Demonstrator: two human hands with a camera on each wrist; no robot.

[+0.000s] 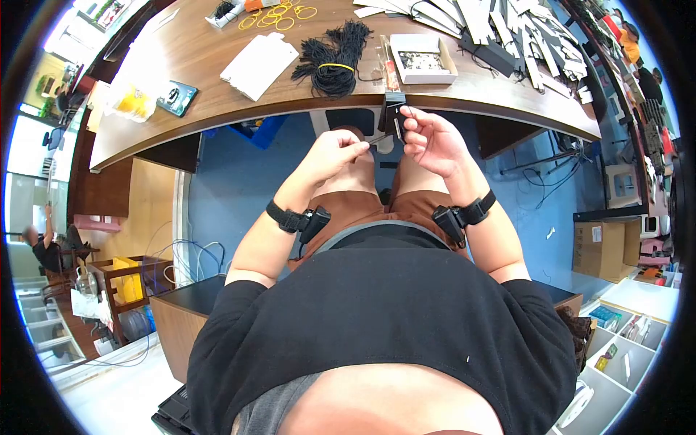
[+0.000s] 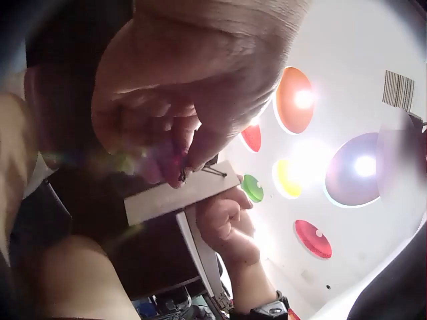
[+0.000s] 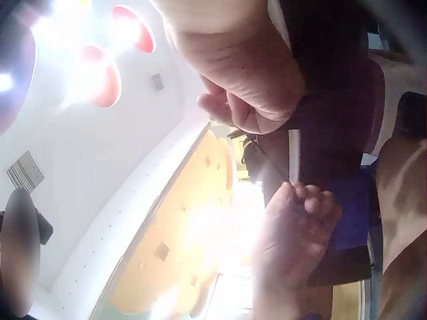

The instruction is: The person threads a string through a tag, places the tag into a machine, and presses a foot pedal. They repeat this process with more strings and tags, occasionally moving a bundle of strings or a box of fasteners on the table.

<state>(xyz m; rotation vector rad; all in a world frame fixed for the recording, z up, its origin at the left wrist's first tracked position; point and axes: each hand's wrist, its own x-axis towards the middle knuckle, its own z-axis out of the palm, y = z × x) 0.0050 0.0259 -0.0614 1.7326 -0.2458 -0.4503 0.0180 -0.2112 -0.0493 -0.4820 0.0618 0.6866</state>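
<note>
In the head view my left hand (image 1: 335, 156) is over my lap, thumb and fingertips pinching a thin black cord (image 1: 378, 138). Opposite it, my right hand (image 1: 437, 143) is raised with curled fingers just below the table edge, holding a narrow strip (image 1: 397, 127). From the left wrist, the strip (image 2: 177, 198) appears as a flat white card with a dark cord loop (image 2: 215, 171) at its end, and the right hand (image 2: 228, 223) grips that end. From the right wrist, the left hand (image 3: 293, 237) shows beyond the pale strip (image 3: 295, 155).
On the table (image 1: 203, 54) are a banded bundle of black cords (image 1: 335, 61), a white box (image 1: 423, 59) of small parts, a white packet (image 1: 259, 65), a phone (image 1: 177, 98), yellow rubber bands (image 1: 279, 16) and a heap of black and white strips (image 1: 518, 40). A cardboard box (image 1: 602, 249) stands right.
</note>
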